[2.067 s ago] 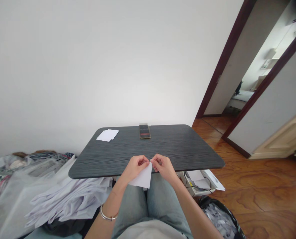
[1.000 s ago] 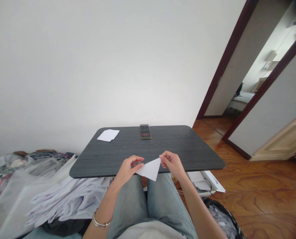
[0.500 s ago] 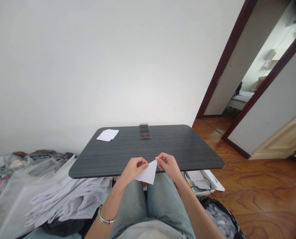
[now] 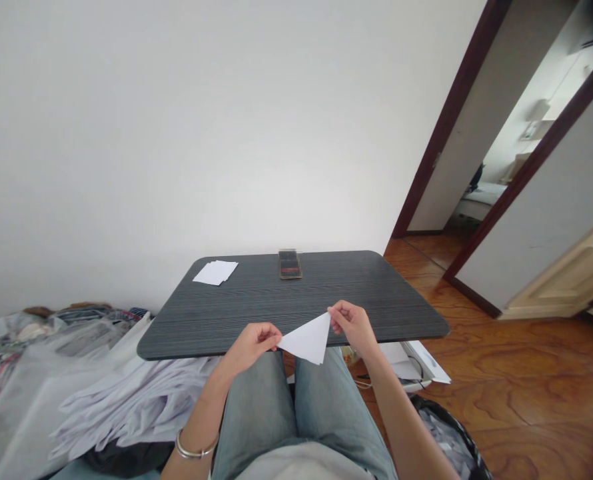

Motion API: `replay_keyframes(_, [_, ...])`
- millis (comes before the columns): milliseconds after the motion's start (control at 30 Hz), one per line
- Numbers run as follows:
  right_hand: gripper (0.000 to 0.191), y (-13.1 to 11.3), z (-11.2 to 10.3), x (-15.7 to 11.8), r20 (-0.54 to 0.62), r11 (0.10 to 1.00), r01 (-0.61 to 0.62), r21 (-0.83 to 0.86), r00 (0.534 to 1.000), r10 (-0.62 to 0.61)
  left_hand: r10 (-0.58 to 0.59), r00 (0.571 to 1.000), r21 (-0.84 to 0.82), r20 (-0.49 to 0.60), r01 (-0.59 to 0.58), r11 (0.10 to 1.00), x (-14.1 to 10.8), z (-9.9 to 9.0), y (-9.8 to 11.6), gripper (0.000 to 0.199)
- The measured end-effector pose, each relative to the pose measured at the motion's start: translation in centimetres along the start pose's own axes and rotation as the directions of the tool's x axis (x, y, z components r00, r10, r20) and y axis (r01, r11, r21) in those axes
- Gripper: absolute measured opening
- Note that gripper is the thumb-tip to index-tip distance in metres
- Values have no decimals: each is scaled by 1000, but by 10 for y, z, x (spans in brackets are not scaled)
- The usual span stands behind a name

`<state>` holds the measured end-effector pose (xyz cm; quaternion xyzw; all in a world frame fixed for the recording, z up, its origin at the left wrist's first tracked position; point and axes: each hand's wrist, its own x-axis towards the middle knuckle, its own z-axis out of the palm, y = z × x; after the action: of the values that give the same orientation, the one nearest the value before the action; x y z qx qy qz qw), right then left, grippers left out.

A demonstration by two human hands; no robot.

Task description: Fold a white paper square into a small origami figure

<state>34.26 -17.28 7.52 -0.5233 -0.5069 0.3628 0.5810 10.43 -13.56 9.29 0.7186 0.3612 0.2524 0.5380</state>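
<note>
White paper triangle [image 4: 308,339] pinched both ends, left hand [image 4: 254,342] and right hand [image 4: 350,321] closed on corners, over bench [image 4: 296,300] edge! Black bag [image 4: 449,433], lower right, holding pale scraps [image 4: 444,437]!

Dark wood-grain table [image 4: 286,303] with rounded corners, stacked white papers [image 4: 215,272], flat dark device [image 4: 290,265]

White triangular paper [image 4: 307,340]: pinched corners hidden by fingers [image 4: 273,341]. Black plastic bag [image 4: 468,443]: cut off by bottom edge. Flat dark rectangular object [image 4: 290,267]: markings too small to read.
</note>
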Motion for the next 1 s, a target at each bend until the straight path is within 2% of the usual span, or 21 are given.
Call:
replay_keyframes(667, [33, 1, -7, 3, -31, 1000, 1, 9, 1000, 0, -24, 1000, -42, -12, 24, 999, -10, -16, -2, 23])
replay_keyframes(767, [33, 0, -7, 3, -18, 1000, -5, 24, 1000, 6, -1, 998, -47, -66, -2, 999, -9, -20, -9, 23])
replay_keyframes(900, [32, -3, -2, 1, 15, 999, -29, 41, 999, 28, 67, 973, 8, -221, -67, 998, -1, -17, -11, 24])
replay_keyframes(1000, [32, -5, 6, -2, 50, 998, -31, 47, 998, 29, 108, 976, 116, -189, -87, 989, 5, -5, -4, 27])
